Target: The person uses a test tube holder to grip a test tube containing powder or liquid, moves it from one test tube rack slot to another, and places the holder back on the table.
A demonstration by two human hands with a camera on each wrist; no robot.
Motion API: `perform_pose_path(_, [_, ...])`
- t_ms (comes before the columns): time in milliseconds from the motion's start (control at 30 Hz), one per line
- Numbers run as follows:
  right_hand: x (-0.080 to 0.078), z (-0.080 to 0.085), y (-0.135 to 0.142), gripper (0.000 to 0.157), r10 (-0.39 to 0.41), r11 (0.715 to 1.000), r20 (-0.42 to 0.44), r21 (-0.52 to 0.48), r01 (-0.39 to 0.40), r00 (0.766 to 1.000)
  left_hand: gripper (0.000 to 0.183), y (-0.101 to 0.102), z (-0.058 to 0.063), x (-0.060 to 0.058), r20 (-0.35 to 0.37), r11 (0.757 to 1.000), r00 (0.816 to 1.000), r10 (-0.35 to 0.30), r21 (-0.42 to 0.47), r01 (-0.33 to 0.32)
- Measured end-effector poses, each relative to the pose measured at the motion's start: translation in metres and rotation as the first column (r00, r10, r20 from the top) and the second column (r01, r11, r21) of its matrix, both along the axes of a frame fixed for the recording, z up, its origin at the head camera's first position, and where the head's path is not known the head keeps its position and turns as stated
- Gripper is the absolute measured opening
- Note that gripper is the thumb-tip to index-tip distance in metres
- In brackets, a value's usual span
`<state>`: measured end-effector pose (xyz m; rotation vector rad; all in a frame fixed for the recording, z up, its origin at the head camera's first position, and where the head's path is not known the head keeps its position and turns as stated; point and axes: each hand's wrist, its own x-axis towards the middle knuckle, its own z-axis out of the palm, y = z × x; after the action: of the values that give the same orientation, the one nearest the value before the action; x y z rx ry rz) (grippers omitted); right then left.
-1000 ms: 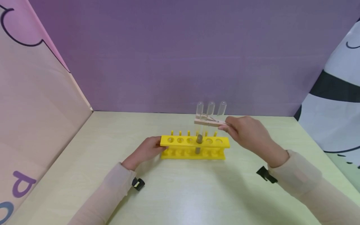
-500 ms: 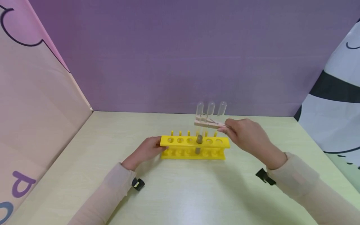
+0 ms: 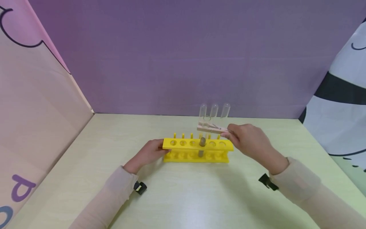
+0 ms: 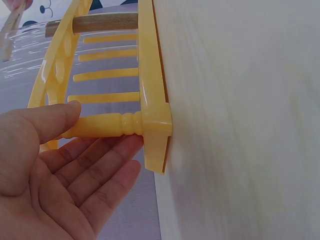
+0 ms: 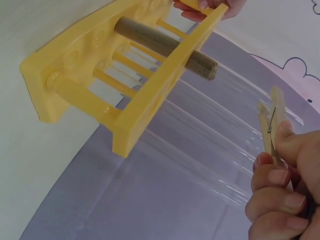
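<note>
Rack [image 3: 197,148] is standing on worktop [image 3: 188,190].
Left hand [image 3: 148,153] is gripping it at nine o'clock; right hand [image 3: 254,141] is pinching wooden clip [image 3: 213,130] at one.

Free rm frt of rack [image 3: 177,148], tubes [image 3: 225,109] bhd

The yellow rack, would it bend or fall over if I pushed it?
The rack probably wouldn't bend: it looks like stiff plastic, with straight edges. A push up high might tip it, because it looks narrow and clear tubes rise well above its top. The left hand grips its end post, which should help steady it.
</note>
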<state>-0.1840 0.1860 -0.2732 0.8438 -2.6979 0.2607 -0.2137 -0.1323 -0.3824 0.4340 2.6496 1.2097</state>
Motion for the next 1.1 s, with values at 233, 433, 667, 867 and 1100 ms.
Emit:
perform_pose_path(233, [0.001, -0.004, 0.0, 0.029, -0.012, 1.0, 0.031, 0.006, 0.012, 0.999, 0.037, 0.0, 0.0, 0.0, 0.008, 1.0, 1.0, 0.016, -0.003, -0.016])
perform_pose_path(433, [0.0, -0.01, 0.0, 0.029, -0.014, 1.0, 0.041, 0.015, 0.013, 0.999, 0.037, 0.0, 0.0, 0.001, 0.002, 1.0, 1.0, 0.01, 0.0, -0.01])
perform_pose_path(667, [0.0, -0.016, 0.001, 0.03, -0.016, 1.0, 0.039, 0.017, 0.015, 0.999, 0.038, 0.0, 0.0, 0.001, 0.006, 1.0, 1.0, 0.01, 0.0, -0.01])
perform_pose_path(867, [-0.001, -0.022, -0.001, 0.03, -0.014, 1.0, 0.047, 0.017, 0.013, 0.999, 0.038, 0.001, 0.001, 0.002, 0.014, 1.0, 1.0, 0.017, -0.002, -0.017])
perform_pose_path(1100, [0.0, -0.025, -0.001, 0.031, -0.018, 1.0, 0.046, 0.013, 0.018, 0.999, 0.038, 0.001, 0.001, 0.001, 0.014, 1.0, 1.0, 0.01, 0.003, -0.01])
